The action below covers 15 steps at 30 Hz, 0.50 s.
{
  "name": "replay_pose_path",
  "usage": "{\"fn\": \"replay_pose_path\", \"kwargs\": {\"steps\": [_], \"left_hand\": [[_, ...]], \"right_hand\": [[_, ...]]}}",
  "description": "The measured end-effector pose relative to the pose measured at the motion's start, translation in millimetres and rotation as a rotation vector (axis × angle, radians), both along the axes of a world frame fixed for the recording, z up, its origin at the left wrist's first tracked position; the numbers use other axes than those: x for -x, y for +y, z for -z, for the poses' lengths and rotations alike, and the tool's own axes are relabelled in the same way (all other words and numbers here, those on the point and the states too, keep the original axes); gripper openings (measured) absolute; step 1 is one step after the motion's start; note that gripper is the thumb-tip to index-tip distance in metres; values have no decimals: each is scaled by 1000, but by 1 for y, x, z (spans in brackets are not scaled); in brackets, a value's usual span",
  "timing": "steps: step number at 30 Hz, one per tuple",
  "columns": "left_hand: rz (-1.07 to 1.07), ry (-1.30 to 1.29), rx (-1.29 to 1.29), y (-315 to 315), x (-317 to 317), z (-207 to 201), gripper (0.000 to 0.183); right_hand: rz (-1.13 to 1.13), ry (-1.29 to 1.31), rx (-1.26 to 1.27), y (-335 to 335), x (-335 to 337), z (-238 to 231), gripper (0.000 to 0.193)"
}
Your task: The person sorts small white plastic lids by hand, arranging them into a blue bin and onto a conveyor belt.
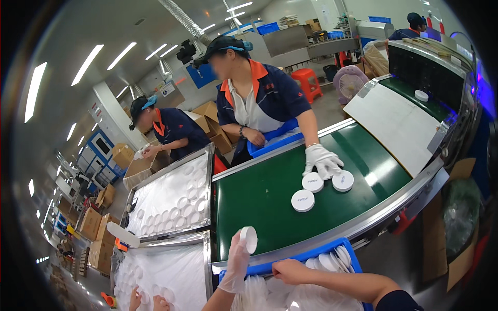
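gloved left hand (236,264) pinched white lid (249,239) beside green conveyor belt (259,194); bare right hand (286,270) closed on blue tray (340,244) rim; best held upright.

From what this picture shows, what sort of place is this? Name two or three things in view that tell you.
Most likely a factory packing line. A green conveyor belt carries round white lids, workers in matching uniforms stand along it, and trays of lids and stacked cardboard boxes sit nearby. The left hand holds one lid.
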<state>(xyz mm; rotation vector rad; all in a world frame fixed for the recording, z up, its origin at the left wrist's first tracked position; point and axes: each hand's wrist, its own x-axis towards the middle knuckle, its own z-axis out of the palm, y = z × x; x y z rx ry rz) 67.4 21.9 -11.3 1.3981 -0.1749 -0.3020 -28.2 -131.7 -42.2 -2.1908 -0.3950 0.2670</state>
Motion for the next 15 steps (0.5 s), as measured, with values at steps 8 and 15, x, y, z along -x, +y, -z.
{"fn": "replay_pose_path", "kwargs": {"steps": [8, 15], "left_hand": [[21, -107, 93, -3, 17, 21, 53], [134, -186, 127, -1, 17, 21, 58]], "right_hand": [[-60, -117, 142, 15, 16, 10, 11], [-258, 33, 3, 31, 32, 2, 15]]}}
